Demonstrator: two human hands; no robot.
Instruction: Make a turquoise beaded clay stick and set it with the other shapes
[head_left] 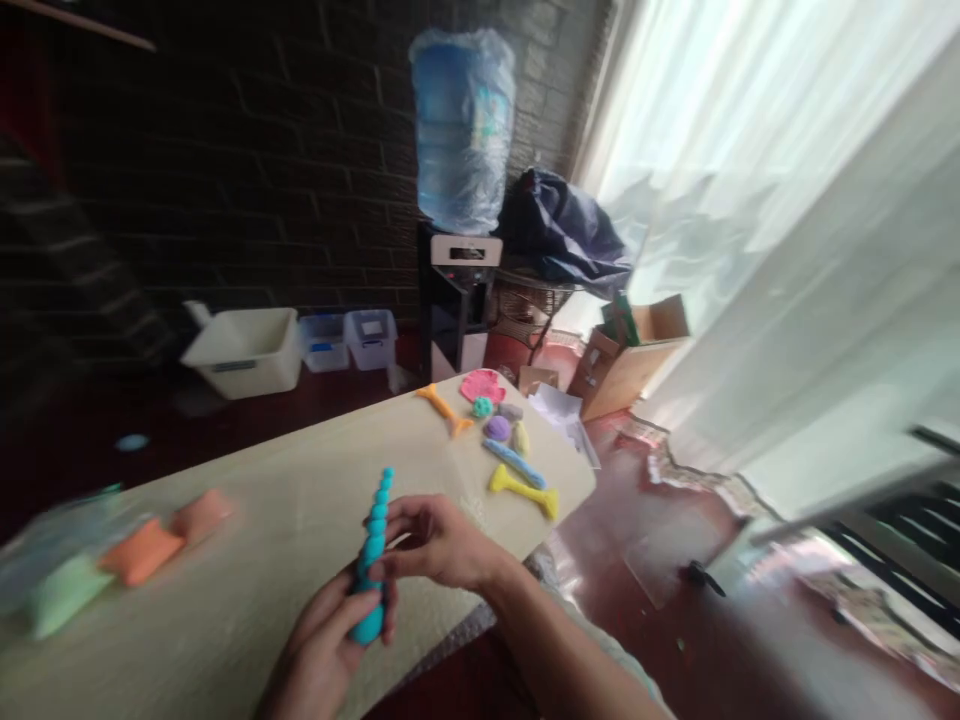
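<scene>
Over the near side of the table (pixel 315 500), a teal tapered piece of stacked clay-like balls (pixel 376 524) is held up, largest ball at the bottom and smallest at the tip. My left hand (pixel 330 625) is closed around its thick lower end, the thumb lying across the front. From the right, my right hand (pixel 442 545) pinches the piece around its middle with thumb and fingers. The rearmost fingers of both hands are partly hidden behind it.
Shaped clay pieces lie at the table's far right, including an orange one (pixel 444 408), a yellow bone-like one (pixel 525 490) and a blue strip (pixel 514 462). Blurred orange packs (pixel 142 552) and a pale green pack (pixel 69 594) sit left. A water dispenser (pixel 465 250) stands beyond.
</scene>
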